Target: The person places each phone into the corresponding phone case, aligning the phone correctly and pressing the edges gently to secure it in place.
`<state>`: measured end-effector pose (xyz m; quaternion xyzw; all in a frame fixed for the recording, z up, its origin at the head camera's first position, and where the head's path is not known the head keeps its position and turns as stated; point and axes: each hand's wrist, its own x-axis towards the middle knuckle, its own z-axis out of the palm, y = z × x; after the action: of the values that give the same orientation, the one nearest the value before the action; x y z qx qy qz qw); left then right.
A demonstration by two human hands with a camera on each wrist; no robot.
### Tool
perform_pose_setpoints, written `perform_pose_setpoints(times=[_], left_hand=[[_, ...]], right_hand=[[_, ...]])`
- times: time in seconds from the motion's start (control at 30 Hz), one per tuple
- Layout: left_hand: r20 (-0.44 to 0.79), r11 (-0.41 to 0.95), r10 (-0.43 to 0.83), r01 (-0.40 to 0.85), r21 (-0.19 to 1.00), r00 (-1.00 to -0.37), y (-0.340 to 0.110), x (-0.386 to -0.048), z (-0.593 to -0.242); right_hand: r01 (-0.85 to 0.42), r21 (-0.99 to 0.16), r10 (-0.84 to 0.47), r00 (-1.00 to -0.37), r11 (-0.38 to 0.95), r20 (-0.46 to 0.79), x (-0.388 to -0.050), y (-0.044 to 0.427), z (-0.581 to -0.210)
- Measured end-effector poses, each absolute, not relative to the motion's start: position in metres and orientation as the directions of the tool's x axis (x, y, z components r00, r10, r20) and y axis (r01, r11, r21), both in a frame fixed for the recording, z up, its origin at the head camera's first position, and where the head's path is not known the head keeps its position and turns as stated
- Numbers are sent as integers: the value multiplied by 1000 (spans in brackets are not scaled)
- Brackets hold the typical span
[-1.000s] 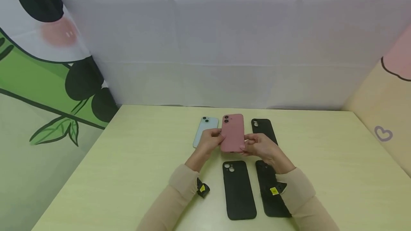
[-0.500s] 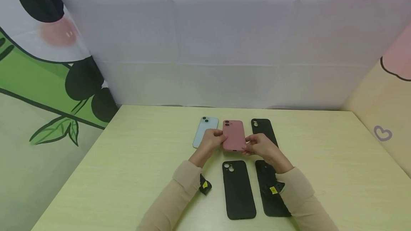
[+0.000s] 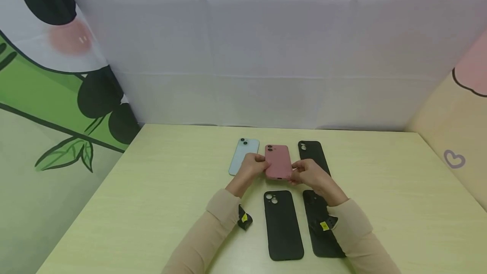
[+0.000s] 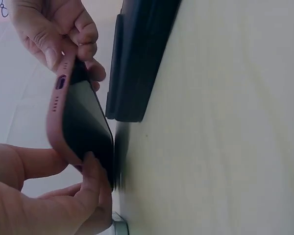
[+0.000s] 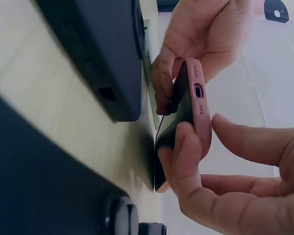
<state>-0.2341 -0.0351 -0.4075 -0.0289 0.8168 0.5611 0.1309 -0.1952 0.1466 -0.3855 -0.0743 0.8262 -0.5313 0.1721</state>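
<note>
A phone in a pink case (image 3: 278, 162) is held between both hands, back side up in the head view. My left hand (image 3: 251, 168) grips its left edge, and my right hand (image 3: 310, 175) pinches its lower right edge. Both wrist views show the phone tilted, its port end (image 4: 61, 83) raised and its far end low at the table. The dark screen (image 5: 179, 117) faces down, with fingers under it. In the left wrist view the left hand (image 4: 54, 196) has thumb and fingers on opposite faces of the phone; the right hand (image 5: 245, 171) does likewise in the right wrist view.
A light blue phone (image 3: 243, 155) lies left of the pink one. One black case (image 3: 313, 154) lies behind the right hand, another (image 3: 283, 227) nearer the front, and a third black item (image 3: 323, 236) partly under the right forearm. A pale wall (image 3: 266, 62) stands behind the table (image 3: 152, 181).
The pink phone has come down, its far end tipping lower and shifting slightly right. My left hand has moved a little right with it; the right hand has barely moved.
</note>
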Motion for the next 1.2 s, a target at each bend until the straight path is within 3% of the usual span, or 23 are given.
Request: perform_pose_setpoints(times=[0.2,0.57,0.97,1.2], left_hand=[[-213,464,154,-119,878,-965,-32,-235,-413],[-235,520,119,-141,842,-965,-27,-224,-404],[-208,603,90,-113,790,-974,-26,-225,-407],[-142,651,82,-55,757,-987,-26,-225,-407]], right_hand=[[12,-826,-243,-953,563,-179,-196,144,-390],[-7,-742,-215,-959,671,-185,-195,140,-393],[50,-793,-239,-940,607,-242,-191,138,-388],[25,-864,-338,-914,502,-223,-193,145,-391]])
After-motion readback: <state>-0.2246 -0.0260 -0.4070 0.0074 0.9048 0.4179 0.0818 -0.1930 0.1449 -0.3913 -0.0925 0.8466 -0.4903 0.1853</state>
